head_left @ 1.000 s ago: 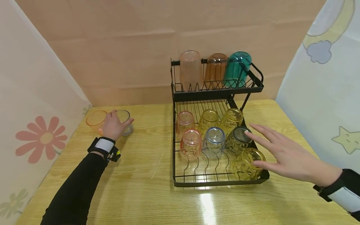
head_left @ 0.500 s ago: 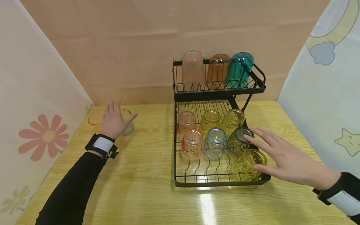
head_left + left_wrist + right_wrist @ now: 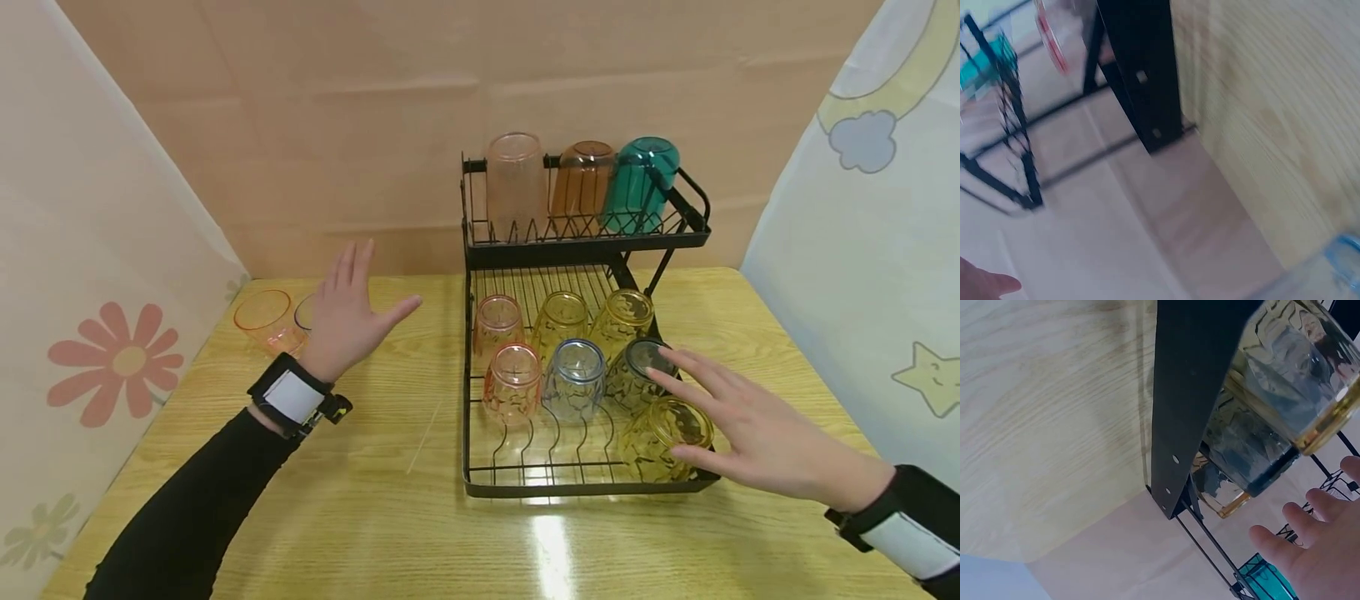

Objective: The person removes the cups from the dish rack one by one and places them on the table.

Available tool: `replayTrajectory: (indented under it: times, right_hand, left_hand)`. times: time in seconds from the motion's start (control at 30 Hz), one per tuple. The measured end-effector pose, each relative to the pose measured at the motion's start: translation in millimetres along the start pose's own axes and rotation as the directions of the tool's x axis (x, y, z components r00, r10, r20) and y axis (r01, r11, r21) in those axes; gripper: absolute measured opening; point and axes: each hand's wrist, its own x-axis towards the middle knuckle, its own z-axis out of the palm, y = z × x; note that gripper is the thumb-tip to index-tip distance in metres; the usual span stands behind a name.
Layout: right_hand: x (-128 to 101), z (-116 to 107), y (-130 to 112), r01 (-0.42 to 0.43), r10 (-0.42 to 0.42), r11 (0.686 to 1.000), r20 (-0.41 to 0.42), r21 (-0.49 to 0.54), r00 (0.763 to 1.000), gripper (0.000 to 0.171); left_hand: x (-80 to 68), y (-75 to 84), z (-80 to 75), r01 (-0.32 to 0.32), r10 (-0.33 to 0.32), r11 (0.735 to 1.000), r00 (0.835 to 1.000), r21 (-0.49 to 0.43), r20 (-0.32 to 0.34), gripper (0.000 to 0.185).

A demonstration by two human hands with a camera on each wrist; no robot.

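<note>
My left hand [image 3: 348, 321] is raised with fingers spread, holding nothing. It partly covers a clear glass with a blue rim [image 3: 303, 313]; left of that stands an orange-rimmed glass [image 3: 279, 333]. My right hand [image 3: 765, 425] hovers at the rack's right side, fingers apart, beside a yellow glass [image 3: 660, 446] and a dark grey glass [image 3: 637, 379]. In the right wrist view its fingers [image 3: 1304, 525] show below the glasses, gripping none. Upside down on the lower tier of the black rack [image 3: 585, 490] are also a blue-tinted glass [image 3: 573, 383], pink glasses [image 3: 512, 387] and more yellow glasses [image 3: 561, 321].
On the rack's upper tier sit a tall pale pink glass [image 3: 515, 183], a brown glass [image 3: 581, 179] and a teal glass [image 3: 641, 183], all upside down. The wooden table [image 3: 390, 517] is bounded by a peach back sheet [image 3: 337, 125] and printed side sheets [image 3: 862, 275].
My left hand has drawn away from the two glasses at the left, rising and moving right with its fingers spreading. The right hand has stayed nearly still; the glasses keep their places.
</note>
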Motion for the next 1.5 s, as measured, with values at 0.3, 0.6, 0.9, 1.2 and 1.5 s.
replayTrajectory:
  times: [0.3, 0.6, 0.9, 1.2, 1.5]
  right_hand:
    - [0, 7, 0, 0.029, -0.029, 1.0, -0.008, -0.007, 1.0, 0.085]
    - [0, 14, 1, 0.03, -0.03, 1.0, -0.023, -0.005, 0.999, 0.073]
    - [3, 23, 0, 0.1, -0.105, 0.993, -0.081, -0.056, 0.991, 0.063]
    - [9, 38, 0, 0.104, -0.107, 0.994, -0.113, -0.033, 0.988, 0.042]
    - [15, 45, 0, 0.133, -0.138, 0.99, -0.177, -0.039, 0.975, 0.028]
  left_hand:
    - [-22.3, 45.6, 10.3, -0.158, 0.151, 0.986, 0.983, 0.054, 0.104, 0.103]
    - [-33.4, 69.3, 20.4, -0.243, 0.226, 0.966, 0.959, 0.085, 0.169, 0.105]
    - [-39.8, 88.8, 28.5, -0.294, 0.272, 0.953, 0.939, 0.08, 0.208, 0.105]
    - [-42.9, 104.6, 35.6, -0.328, 0.307, 0.943, 0.919, 0.048, 0.247, 0.105]
    - [-45.4, 119.4, 43.7, -0.376, 0.345, 0.925, 0.892, 0.057, 0.293, 0.107]
